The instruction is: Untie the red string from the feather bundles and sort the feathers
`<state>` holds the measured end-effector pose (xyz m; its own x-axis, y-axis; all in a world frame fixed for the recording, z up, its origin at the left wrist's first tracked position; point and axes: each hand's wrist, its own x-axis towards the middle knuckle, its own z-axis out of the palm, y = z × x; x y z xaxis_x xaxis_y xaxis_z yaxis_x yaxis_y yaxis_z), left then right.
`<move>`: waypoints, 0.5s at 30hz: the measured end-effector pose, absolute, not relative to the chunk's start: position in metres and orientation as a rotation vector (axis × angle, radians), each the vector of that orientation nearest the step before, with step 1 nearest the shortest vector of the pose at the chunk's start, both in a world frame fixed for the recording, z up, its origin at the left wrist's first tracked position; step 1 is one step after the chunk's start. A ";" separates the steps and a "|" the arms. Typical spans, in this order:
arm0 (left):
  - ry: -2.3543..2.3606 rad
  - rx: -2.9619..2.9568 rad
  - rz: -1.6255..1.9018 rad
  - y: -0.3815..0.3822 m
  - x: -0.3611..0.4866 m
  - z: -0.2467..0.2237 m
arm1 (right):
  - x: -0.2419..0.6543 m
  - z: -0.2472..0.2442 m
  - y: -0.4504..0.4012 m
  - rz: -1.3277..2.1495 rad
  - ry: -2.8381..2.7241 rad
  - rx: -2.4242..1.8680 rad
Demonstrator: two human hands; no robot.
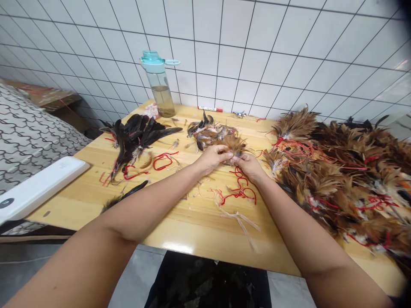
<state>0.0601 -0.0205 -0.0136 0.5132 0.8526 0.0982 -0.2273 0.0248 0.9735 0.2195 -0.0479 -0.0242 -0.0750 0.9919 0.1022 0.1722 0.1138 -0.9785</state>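
Near the middle of the wooden table, my left hand [214, 159] and my right hand [249, 166] meet with their fingertips together. Both are closed on the base of a small brown feather bunch [233, 144], whose tips fan out upward. Just behind it lies a pile of loose mixed feathers [208, 133]. Red string [239, 192] lies in loops below my right hand, with thin pale strips [237, 216] nearer the front edge. The fingers hide the bunch's lower end.
Black feathers [135, 134] lie at the left, a large heap of brown feather bunches [334, 175] at the right. A water bottle [163, 92] and a red marker [210, 109] stand and lie near the tiled wall. A white device [43, 186] rests on the left edge.
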 end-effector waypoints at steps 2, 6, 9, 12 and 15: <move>0.609 1.252 0.890 -0.018 0.060 -0.017 | 0.221 -0.025 -0.048 1.090 -1.478 -1.217; 0.565 1.203 0.802 -0.016 0.057 -0.018 | 0.225 -0.023 -0.050 1.129 -1.544 -1.187; 0.513 1.223 0.725 -0.015 0.054 -0.015 | 0.225 -0.021 -0.053 1.173 -1.545 -1.192; 0.500 1.260 0.677 -0.015 0.053 -0.014 | 0.225 -0.020 -0.054 1.187 -1.557 -1.208; 0.529 1.222 0.728 -0.016 0.055 -0.015 | 0.227 -0.019 -0.056 1.192 -1.546 -1.178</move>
